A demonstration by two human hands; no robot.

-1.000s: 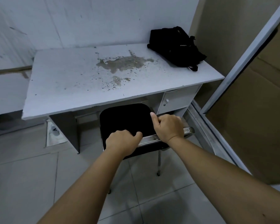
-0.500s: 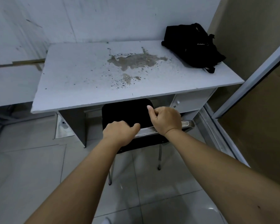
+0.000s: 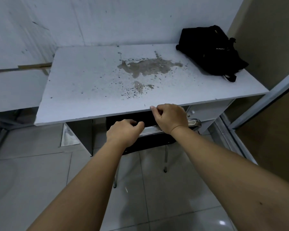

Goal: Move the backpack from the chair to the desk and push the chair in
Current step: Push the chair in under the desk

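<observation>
A black backpack (image 3: pixel 210 52) lies on the far right corner of the white desk (image 3: pixel 90 84), against the wall. The black chair (image 3: pixel 147 140) with a chrome back rail (image 3: pixel 150 130) stands under the desk's front edge, most of its seat hidden by the desktop. My left hand (image 3: pixel 123 130) is curled over the left part of the rail. My right hand (image 3: pixel 170 118) grips the rail further right, its thumb almost at the desk edge.
A brown dried stain (image 3: pixel 147 67) covers the desk's middle. A small drawer unit (image 3: pixel 210 112) hangs under the desk's right side. A metal door frame (image 3: pixel 264 97) and brown panel stand close on the right. The floor is glossy tile (image 3: pixel 173 205).
Both hands have pushed the chair forward under the desk; far less of the seat shows now. My right hand has reached the desk's front edge.
</observation>
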